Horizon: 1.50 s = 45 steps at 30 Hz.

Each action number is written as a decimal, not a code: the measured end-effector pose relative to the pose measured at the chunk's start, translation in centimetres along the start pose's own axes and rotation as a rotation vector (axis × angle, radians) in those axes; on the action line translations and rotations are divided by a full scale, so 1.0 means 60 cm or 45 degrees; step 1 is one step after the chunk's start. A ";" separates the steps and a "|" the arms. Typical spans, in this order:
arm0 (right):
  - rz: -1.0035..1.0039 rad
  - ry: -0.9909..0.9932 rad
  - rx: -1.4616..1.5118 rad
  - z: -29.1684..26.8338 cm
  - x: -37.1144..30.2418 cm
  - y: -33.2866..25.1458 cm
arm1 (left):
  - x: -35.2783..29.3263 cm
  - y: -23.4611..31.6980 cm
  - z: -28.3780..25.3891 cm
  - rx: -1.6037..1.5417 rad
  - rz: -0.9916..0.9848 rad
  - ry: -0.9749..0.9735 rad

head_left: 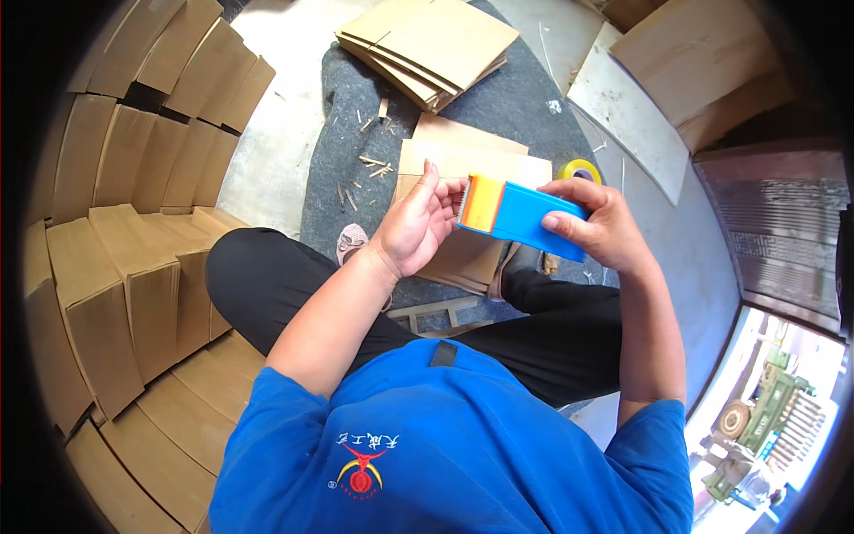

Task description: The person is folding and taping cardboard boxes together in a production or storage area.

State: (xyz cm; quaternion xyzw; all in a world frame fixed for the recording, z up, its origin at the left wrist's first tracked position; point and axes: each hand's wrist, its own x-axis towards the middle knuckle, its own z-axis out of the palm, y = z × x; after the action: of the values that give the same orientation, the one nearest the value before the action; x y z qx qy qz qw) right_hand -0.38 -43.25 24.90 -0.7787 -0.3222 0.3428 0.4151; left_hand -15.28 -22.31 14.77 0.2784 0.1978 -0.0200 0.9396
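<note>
My right hand (598, 222) is closed around a blue and yellow-orange tape dispenser (534, 218) with a toothed edge at its left end. My left hand (420, 218) is beside that edge, thumb raised and fingers spread. Its fingertips come close to the teeth; whether they touch is not plain. Below both hands lies a flat piece of brown cardboard (463, 258) on a dark grey mat. A roll of yellow tape (580, 169) lies just beyond my right hand.
Folded cardboard (436, 44) is stacked at the far end of the mat (342, 125). Rows of cardboard boxes (98, 311) line the left side. Scraps (378, 166) litter the mat. More cardboard (703, 62) leans at the far right, with a doorway (765, 427) below.
</note>
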 end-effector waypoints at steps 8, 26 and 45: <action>0.065 -0.046 0.130 0.011 0.001 0.060 | -0.001 -0.016 -0.023 -0.129 -0.202 -0.152; 0.264 0.111 -0.692 0.039 0.108 -0.025 | 0.037 0.094 -0.137 0.594 0.122 0.956; 0.395 0.083 -1.003 0.116 0.191 -0.047 | 0.132 -0.009 -0.268 0.449 0.156 0.942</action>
State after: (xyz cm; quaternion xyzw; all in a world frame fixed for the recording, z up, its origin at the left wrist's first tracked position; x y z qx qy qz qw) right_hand -0.18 -30.02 21.38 -0.9275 -0.2942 0.2272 0.0393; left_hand -13.87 -13.62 -0.86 0.4348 0.4989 0.1038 0.7424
